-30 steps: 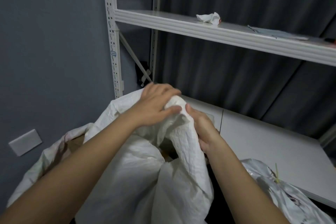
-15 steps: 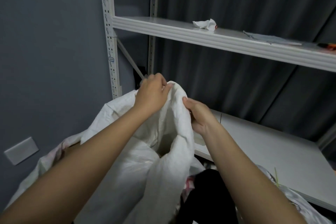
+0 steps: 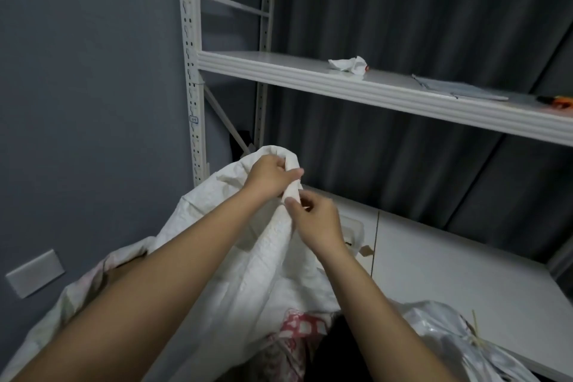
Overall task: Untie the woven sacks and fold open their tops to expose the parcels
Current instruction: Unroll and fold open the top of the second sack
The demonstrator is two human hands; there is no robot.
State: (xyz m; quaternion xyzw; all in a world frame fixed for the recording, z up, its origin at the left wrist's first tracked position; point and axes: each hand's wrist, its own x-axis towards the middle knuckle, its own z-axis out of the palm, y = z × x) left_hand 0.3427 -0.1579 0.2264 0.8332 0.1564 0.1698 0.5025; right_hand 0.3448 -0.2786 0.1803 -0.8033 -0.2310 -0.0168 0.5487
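Since the earlier frame both hands have risen with the gathered top of the white woven sack (image 3: pixel 273 260). The left hand (image 3: pixel 269 176) grips the bunched neck; the right hand (image 3: pixel 316 220), just below it, pinches the same fabric. Beyond the hands stand a shelf (image 3: pixel 310 77) holding a crumpled tissue (image 3: pixel 348 64), and a lower shelf board (image 3: pixel 449 260). Below the right forearm lies a tied plastic bag (image 3: pixel 446 338).

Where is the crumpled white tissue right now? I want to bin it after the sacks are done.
In the head view the crumpled white tissue lies on the upper shelf, above and right of the hands, left of the flat grey sheets.
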